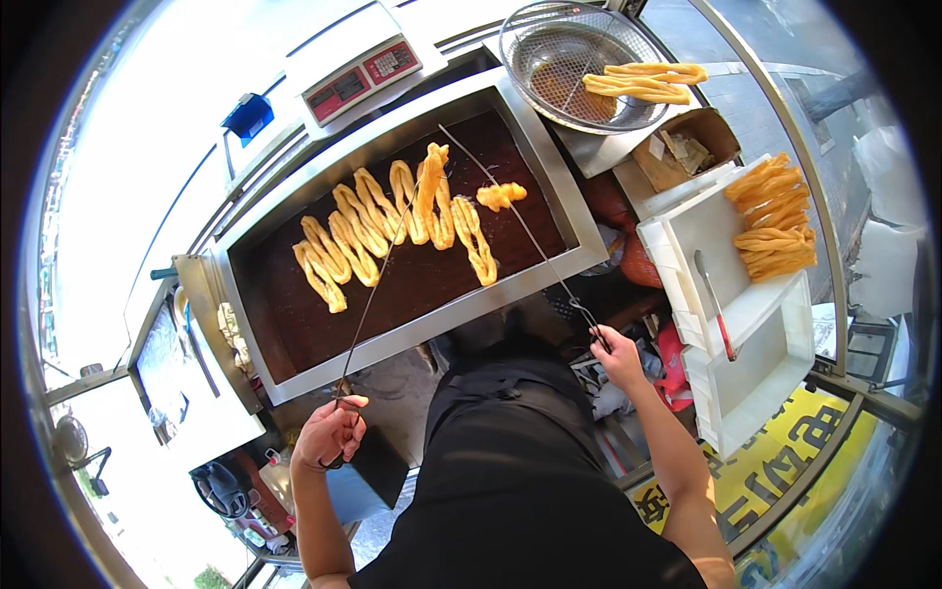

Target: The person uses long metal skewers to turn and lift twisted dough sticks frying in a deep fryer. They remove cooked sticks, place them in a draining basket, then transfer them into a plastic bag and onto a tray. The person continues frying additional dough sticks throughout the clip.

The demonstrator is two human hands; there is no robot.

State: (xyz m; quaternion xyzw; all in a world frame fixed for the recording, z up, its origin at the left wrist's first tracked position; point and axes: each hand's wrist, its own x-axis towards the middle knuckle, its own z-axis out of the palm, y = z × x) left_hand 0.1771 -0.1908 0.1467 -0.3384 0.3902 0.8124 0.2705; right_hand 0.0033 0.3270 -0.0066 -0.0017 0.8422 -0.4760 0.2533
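Note:
My left hand [329, 434] grips the dark handle of a long thin metal rod [375, 298], which slants up over the fryer to a bunched golden dough stick [428, 184]. In my right hand [620, 362] is a similar rod [543, 254], reaching across the oil. It passes over or touches a short twisted piece of fried dough [508, 195]; I cannot tell which. Several paler dough sticks [366, 210] lie side by side in the dark oil of the rectangular steel fryer [441, 318]. One separate stick [475, 239] lies between the two rods.
A wire strainer over a metal bowl [530, 85] carries folded fried dough sticks [647, 82]. At right, a white plastic tray [695, 228] holds more fried sticks [773, 221] and a red-handled metal tool [712, 302]. A cardboard box [721, 136] and a scale [360, 81] flank the fryer.

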